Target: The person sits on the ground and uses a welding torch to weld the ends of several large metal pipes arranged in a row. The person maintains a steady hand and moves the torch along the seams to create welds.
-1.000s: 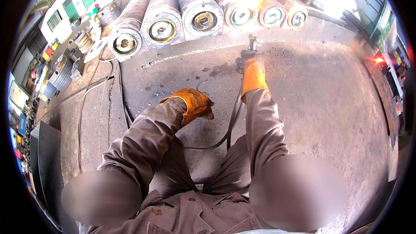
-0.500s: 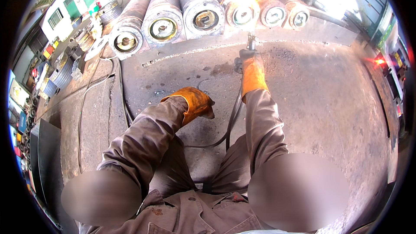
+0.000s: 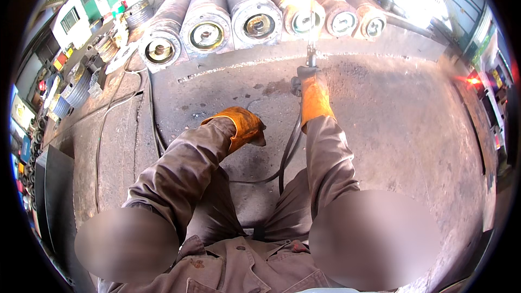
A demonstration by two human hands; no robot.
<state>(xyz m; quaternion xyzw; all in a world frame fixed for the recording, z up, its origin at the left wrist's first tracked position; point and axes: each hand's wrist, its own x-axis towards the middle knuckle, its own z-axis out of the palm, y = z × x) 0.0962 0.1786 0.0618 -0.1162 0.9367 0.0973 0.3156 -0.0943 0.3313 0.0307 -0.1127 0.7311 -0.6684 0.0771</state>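
On steel plate (image 3: pixel 391 130): right hand (image 3: pixel 313 95) grips one torch (image 3: pixel 310 57); left hand (image 3: pixel 244 127) curled, empty; six cylinders (image 3: pixel 259 21) behind.

Ahead of you a row of big rusty cylinders (image 3: pixel 255 19) lies side by side, cables (image 3: pixel 116 103) trail across the dark steel floor (image 3: pixel 401 130), and metal discs (image 3: pixel 70 92) are stacked at your left.

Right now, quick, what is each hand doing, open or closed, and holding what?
Left hand: orange glove, fingers curled; whether it grips anything cannot be told.
Right hand: orange glove, closed around the torch handle, black hose trailing back.
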